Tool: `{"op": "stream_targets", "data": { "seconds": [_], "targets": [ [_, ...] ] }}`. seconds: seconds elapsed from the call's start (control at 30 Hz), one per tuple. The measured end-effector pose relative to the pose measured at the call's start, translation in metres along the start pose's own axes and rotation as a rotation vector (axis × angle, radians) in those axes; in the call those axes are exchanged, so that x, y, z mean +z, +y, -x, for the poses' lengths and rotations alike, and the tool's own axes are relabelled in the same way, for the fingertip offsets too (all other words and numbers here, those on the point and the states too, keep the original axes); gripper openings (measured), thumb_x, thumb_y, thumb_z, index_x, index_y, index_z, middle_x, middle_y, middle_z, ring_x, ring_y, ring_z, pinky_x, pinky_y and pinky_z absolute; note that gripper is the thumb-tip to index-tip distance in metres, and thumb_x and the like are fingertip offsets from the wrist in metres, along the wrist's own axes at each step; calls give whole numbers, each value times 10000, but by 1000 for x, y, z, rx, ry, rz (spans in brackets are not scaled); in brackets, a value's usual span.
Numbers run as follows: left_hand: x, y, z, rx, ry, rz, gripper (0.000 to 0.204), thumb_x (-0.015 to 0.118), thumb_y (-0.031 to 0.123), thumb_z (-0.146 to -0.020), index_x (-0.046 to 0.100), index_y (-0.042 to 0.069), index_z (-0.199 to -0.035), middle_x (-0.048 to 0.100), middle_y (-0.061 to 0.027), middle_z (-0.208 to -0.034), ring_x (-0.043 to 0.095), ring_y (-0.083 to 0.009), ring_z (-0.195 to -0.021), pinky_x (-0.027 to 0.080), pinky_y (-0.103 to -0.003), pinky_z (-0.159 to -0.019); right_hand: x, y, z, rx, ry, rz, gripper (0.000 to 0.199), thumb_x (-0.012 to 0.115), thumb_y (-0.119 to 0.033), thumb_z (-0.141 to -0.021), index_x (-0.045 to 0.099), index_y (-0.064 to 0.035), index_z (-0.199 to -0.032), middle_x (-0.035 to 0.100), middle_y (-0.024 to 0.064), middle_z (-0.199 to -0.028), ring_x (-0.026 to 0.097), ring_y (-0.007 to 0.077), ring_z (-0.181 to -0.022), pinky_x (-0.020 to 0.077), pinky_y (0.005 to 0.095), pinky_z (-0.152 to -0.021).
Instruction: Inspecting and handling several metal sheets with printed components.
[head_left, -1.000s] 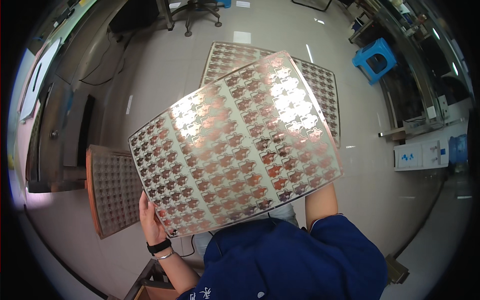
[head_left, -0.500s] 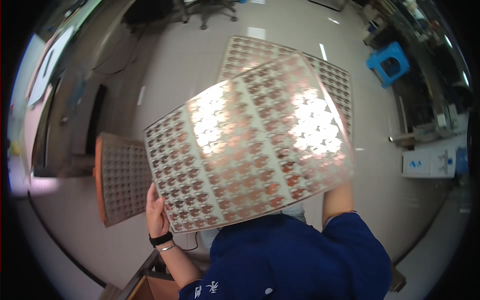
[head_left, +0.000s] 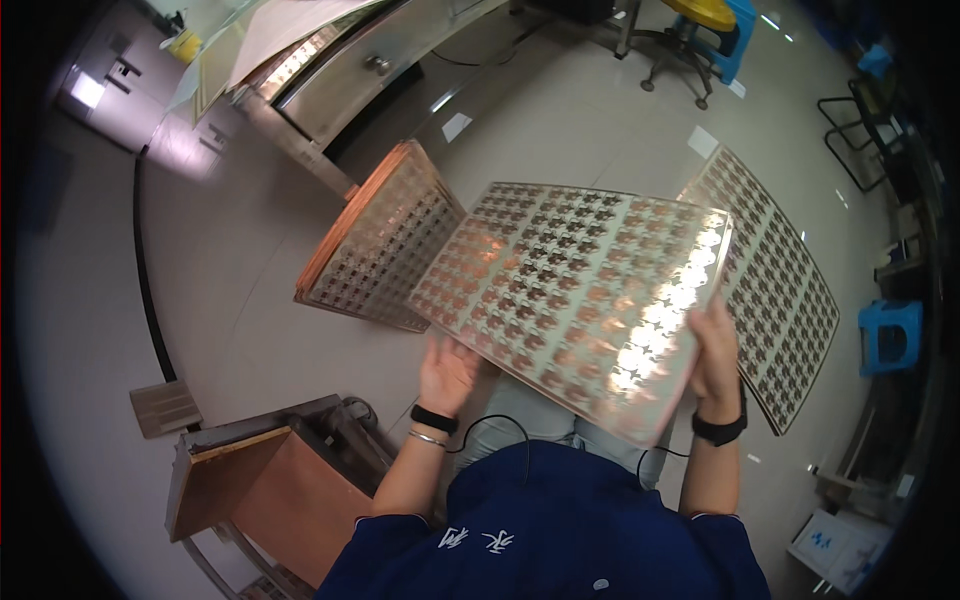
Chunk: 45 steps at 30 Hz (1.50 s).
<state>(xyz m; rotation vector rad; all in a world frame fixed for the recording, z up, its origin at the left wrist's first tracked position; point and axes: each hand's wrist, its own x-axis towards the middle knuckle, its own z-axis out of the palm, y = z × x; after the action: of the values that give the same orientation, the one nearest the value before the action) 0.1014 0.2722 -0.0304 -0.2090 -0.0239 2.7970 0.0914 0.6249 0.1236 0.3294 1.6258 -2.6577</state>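
Observation:
A large thin panel (head_left: 570, 290), covered in rows of small coppery shapes split by pale strips, is tilted in front of me above my lap. My right hand (head_left: 714, 345) grips its right edge, thumb on the face and other fingers partly hidden behind. Just below its near left edge is my left hand (head_left: 447, 375), slightly blurred, palm showing and fingers stretched toward the edge; whether they touch it I cannot tell. A stack of similar panels with orange-copper edges (head_left: 360, 215) stands tilted at the left. More patterned panels (head_left: 785, 300) lean at the right, partly behind the held one.
A metal cabinet or bench with a knob (head_left: 377, 65) stands at far left. Near left is an open brown box-like piece of furniture (head_left: 290, 490). A blue stool (head_left: 890, 335) stands at right, and a wheeled chair (head_left: 690, 50) at the far side. A black cable crosses my lap.
My view has turned toward the left. The held panel has swung round and tilted. My left hand has let go of its left edge, and my right hand has come into sight on its right edge.

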Motion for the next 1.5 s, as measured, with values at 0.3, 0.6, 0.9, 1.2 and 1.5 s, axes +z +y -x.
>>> {"op": "stream_targets", "data": {
  "seconds": [0.3, 0.6, 0.9, 1.2, 1.5],
  "targets": [
    [-78, 48, -5, 21, 522, -140, 278, 451, 62, -914, 438, -68, -1160, 547, -187, -1152, 559, -273, -1056, 447, -389, -956, 115, 100, -47, 316, -139, 241, 628, 471, -79, -907, 115, -103, -1424, 460, 175, -1255, 577, 201, -987, 528, 296, -745],
    [-112, 115, -14, 221, 464, -415, 116, 471, -2, -821, 555, -5, -742, 606, -55, -772, 596, -188, -787, 518, -349, -818, 76, 44, -43, 270, -222, 210, 572, 454, -90, -920, 189, -100, -1427, 432, 219, -1315, 580, 266, -1041, 522, 313, -797],
    [-73, 135, -63, 543, 713, 115, 405, 311, 226, -966, 350, 36, -1321, 397, -154, -1363, 451, -305, -1200, 423, -374, -994, -102, -19, -17, -296, 471, 593, 416, 475, -154, -930, 403, -49, -1327, 526, 167, -1225, 577, 205, -1015, 507, 278, -783],
    [73, -34, -80, -321, 114, -851, 361, 457, 92, -914, 401, 12, -1261, 591, -155, -1037, 615, -212, -864, 524, -296, -758, -197, -11, 38, -153, 867, 1855, 287, 453, -102, -886, 553, -24, -1144, 573, 214, -1129, 555, 343, -1045, 455, 405, -852],
    [67, -130, -61, -895, -27, -999, 360, 431, 177, -956, 374, 18, -1273, 506, -156, -1209, 528, -218, -1092, 436, -345, -939, -36, 3, 60, 66, 258, 1925, 279, 502, -181, -871, 572, -67, -1116, 632, 227, -896, 635, 329, -647, 512, 404, -565]
  ]
}}
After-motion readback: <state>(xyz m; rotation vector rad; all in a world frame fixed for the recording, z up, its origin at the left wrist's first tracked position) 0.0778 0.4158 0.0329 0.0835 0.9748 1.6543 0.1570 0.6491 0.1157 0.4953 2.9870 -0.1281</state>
